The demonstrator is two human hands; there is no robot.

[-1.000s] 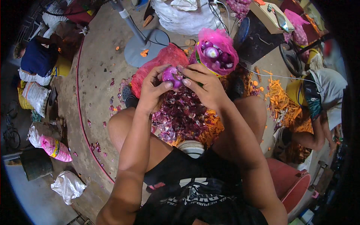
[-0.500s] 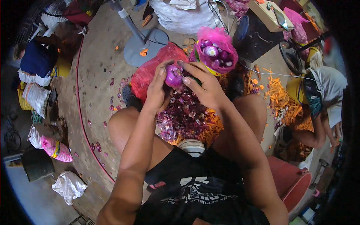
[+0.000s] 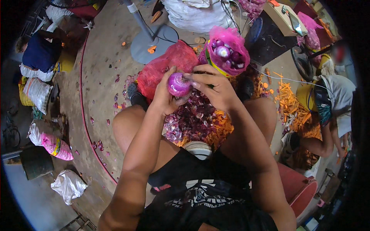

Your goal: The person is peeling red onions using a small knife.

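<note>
A purple-red onion (image 3: 178,85) rests in my left hand (image 3: 165,98), whose fingers curl round its left side and underneath. My right hand (image 3: 216,87) meets it from the right, thumb and fingertips pinched together at its edge. Whatever sits in that pinch is too small or hidden to name. Below both hands lies a heap of dark purple onion skins (image 3: 189,119), with orange carrot peelings (image 3: 221,129) along its lower right side. Just beyond my hands are a red mesh sack (image 3: 158,71) and a container lined with a pink net bag (image 3: 216,35) holding several onions.
A grey round stand base (image 3: 140,52) stands beyond the red sack. A white sack (image 3: 189,17) is at the far side. At right, a person (image 3: 339,92) bends beside carrot peelings (image 3: 289,102); another (image 3: 40,52) sits far left. A red hose (image 3: 82,96) crosses the floor.
The onion has been turned in my left hand, showing a smoother side. My right hand has shifted from over its top to its right edge, fingers drawn closer together. The view has shifted slightly.
</note>
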